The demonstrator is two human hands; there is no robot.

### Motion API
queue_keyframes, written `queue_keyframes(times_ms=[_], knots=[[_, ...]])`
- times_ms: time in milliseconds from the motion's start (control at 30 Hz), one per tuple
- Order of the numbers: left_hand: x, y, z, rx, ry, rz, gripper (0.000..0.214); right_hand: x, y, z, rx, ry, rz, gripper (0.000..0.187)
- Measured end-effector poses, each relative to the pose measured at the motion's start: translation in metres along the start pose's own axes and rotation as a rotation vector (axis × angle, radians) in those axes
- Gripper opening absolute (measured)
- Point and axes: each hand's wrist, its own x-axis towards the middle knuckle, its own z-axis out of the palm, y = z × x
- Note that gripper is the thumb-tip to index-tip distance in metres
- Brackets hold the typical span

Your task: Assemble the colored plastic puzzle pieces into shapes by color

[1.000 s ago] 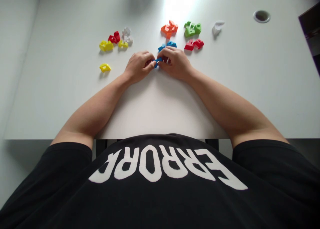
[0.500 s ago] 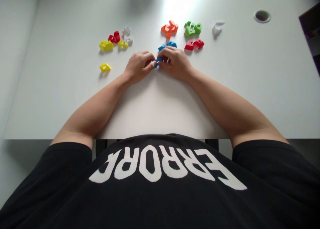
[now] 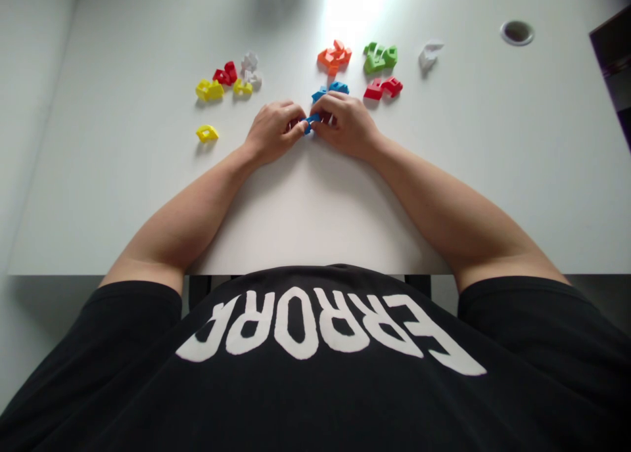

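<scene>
While both hands meet over the white surface [image 3: 305,222], the held blue piece [image 3: 310,119] lies directly between them, so neither hand is clearly nearer to it. The part that shows slants, its far end leaning toward the right; its full length is hidden by fingers, and whether it is one part or two joined I cannot tell. The left hand [image 3: 277,130] is closed to a narrow pinch on its left side, thumb toward the body, and the right hand [image 3: 346,123] pinches it likewise from the right, fingers curled. Just beyond the held blue piece, close by the right hand's knuckles, sit loose blue pieces [image 3: 339,87], partly covered. Farther beyond it is the orange cluster [image 3: 334,58]; beyond and to its right are the red pieces [image 3: 392,86], with the green cluster [image 3: 380,58] behind them. Well apart to its left lies a single yellow piece [image 3: 207,133], with a mixed yellow, red and white group [image 3: 225,74] farther out on that side.
</scene>
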Motion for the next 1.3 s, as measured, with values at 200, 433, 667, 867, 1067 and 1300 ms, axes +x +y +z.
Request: queue_keyframes(times_ms=[200, 433, 667, 867, 1067, 1300], knots=[[0.0002, -0.0007, 0.0006, 0.009, 0.014, 0.01, 0.019, 0.0001, -0.0006, -0.0004, -0.013, -0.013, 0.015, 0.023], [0.0, -0.0002, 0.0001, 0.011, 0.012, 0.007, 0.018, 0.0, 0.0008, -0.0003, -0.009, -0.016, 0.02, 0.026], [0.0003, 0.0001, -0.0001, 0.002, 0.009, 0.002, 0.018, -0.0001, 0.0, -0.0001, -0.017, -0.015, 0.012, 0.018], [0.0002, -0.0015, 0.0003, 0.014, 0.01, 0.009, 0.018, -0.001, -0.0005, -0.0004, -0.028, -0.023, 0.021, 0.014], [0.0004, -0.002, 0.0016, 0.013, 0.016, 0.019, 0.018, -0.0007, 0.0019, 0.0001, -0.047, -0.021, 0.004, 0.025], [0.0001, -0.0019, 0.0022, 0.035, 0.013, 0.027, 0.019, -0.0012, 0.0034, 0.0002, -0.019, -0.036, -0.002, 0.025]])
